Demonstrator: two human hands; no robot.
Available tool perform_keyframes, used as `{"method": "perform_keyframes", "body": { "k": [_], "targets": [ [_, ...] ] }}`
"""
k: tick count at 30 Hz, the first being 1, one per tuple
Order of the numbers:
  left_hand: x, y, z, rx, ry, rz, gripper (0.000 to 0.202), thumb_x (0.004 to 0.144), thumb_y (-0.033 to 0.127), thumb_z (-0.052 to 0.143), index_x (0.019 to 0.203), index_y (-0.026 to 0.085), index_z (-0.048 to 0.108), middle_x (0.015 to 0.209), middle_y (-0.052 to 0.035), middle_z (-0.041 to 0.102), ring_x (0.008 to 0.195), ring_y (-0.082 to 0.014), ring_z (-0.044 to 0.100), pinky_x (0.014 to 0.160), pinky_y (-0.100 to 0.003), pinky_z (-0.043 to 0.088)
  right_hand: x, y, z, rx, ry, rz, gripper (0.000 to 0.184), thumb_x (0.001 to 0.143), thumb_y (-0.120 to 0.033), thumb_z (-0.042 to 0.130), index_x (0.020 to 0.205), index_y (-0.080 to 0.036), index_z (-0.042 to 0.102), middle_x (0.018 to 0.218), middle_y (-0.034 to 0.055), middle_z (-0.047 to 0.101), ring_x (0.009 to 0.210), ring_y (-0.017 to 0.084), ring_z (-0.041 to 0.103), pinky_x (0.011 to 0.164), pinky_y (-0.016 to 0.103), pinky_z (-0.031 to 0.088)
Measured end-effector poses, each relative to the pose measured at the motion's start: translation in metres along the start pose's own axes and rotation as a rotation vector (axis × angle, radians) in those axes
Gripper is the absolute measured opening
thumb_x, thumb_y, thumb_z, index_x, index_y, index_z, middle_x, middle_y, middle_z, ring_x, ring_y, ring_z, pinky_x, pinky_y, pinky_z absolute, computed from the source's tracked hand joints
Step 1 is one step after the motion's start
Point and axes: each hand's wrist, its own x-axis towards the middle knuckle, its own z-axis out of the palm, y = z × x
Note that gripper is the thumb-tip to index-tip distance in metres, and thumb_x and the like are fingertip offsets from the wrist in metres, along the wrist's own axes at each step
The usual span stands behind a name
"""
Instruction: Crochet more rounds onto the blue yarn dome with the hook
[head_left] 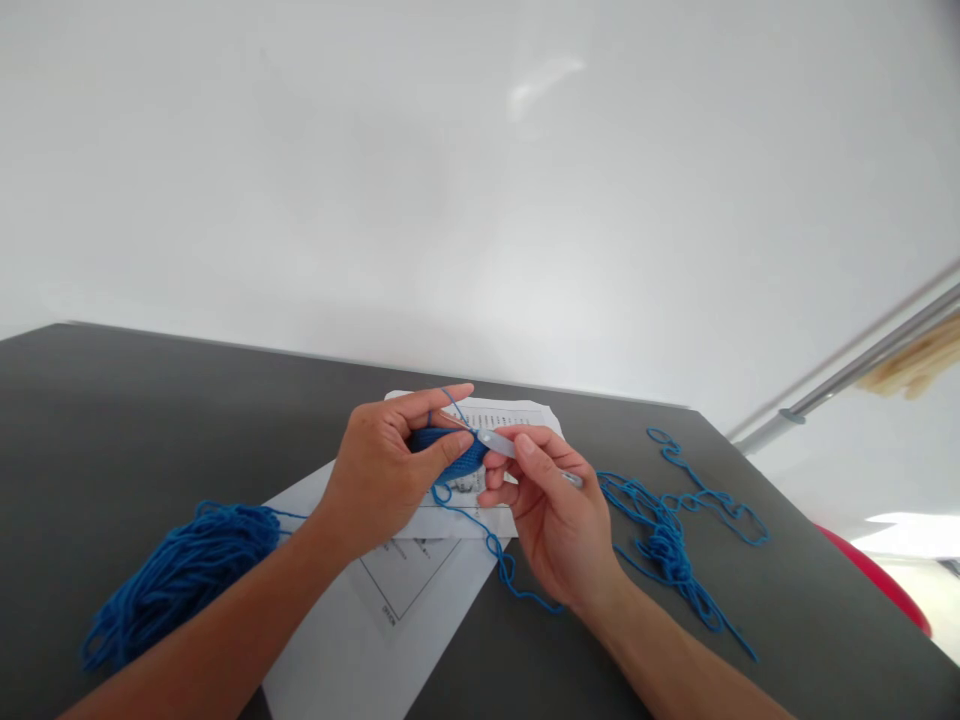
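My left hand (386, 465) pinches a small piece of blue crochet work (466, 462) between thumb and fingers. A strand of blue yarn runs over its raised index finger. In my right hand (559, 505) is a crochet hook (496, 443) with a pale grey handle, gripped between thumb and fingers. The hook's thin shaft points left and meets the upper edge of the crochet work. From beneath the work a loose blue yarn tail (491, 543) trails down to the right. Part of the crochet work is hidden behind my left fingers.
Printed paper sheets (337, 640) lie under my hands on the dark table (150, 430). A blue yarn skein (187, 580) rests at left, and tangled blue yarn (667, 550) at right. Behind stands a white wall (375, 200). Beyond the right edge is something red (874, 580).
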Motion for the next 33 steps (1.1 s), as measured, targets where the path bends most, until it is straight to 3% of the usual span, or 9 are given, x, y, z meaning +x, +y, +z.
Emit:
{"method": "perform_keyframes", "body": {
  "k": [4,10,14,17,26,33],
  "targets": [
    [-0.004,-0.001,0.006,-0.074,0.009,-0.072,0.046,0.076,0.027,0.085,0.12,0.017,0.079,0.079,-0.0026,0.081,0.07,-0.0184,0.069,0.072,-0.03,0.057,-0.011,0.006,0.006,-0.324,0.012,-0.278,0.016,0.098,-0.026,0.065,0.109,-0.022,0.075,0.083,0.002,0.072,0.068,0.015,0.072,0.064,0.033,0.069],
    [-0.006,0.001,0.009,-0.466,-0.017,-0.244,0.051,0.068,0.024,0.092,0.117,0.017,0.079,0.076,-0.0009,0.077,0.064,-0.0134,0.065,0.06,-0.024,0.054,-0.02,0.003,0.003,-0.995,-0.106,-0.828,0.042,0.098,-0.006,0.055,0.135,-0.023,0.065,0.105,0.0106,0.068,0.089,0.019,0.071,0.075,0.033,0.065],
    [-0.005,0.009,0.005,-0.636,-0.081,-0.32,0.046,0.065,0.019,0.093,0.11,0.015,0.082,0.069,0.0,0.071,0.063,-0.0125,0.064,0.061,-0.022,0.054,-0.019,-0.006,-0.002,-1.143,-0.19,-1.002,0.052,0.096,-0.006,0.059,0.146,-0.021,0.056,0.112,0.013,0.07,0.097,0.022,0.071,0.081,0.034,0.064],
    [-0.003,0.011,-0.001,-0.668,-0.14,-0.327,0.045,0.066,0.017,0.093,0.11,0.015,0.082,0.067,0.0005,0.07,0.062,-0.0119,0.063,0.059,-0.021,0.053,-0.016,-0.016,-0.004,-1.116,-0.266,-1.002,0.053,0.096,-0.007,0.061,0.147,-0.021,0.056,0.115,0.013,0.072,0.098,0.022,0.073,0.081,0.034,0.066],
    [0.005,0.002,-0.008,-0.646,-0.194,-0.385,0.043,0.065,0.016,0.094,0.107,0.014,0.083,0.069,0.0007,0.068,0.061,-0.0101,0.062,0.057,-0.019,0.054,0.0,-0.034,-0.02,-0.868,-0.319,-0.672,0.036,0.094,-0.011,0.07,0.125,-0.029,0.073,0.102,0.0061,0.077,0.088,0.019,0.076,0.076,0.034,0.067],
    [0.008,-0.003,-0.011,-0.577,-0.253,-0.45,0.048,0.062,0.02,0.095,0.109,0.015,0.083,0.069,-0.0014,0.067,0.064,-0.0125,0.062,0.06,-0.021,0.053,0.005,-0.041,-0.034,-0.746,-0.365,-0.579,0.035,0.091,-0.007,0.072,0.119,-0.026,0.077,0.096,0.005,0.077,0.078,0.017,0.076,0.067,0.032,0.067]
  ]
}}
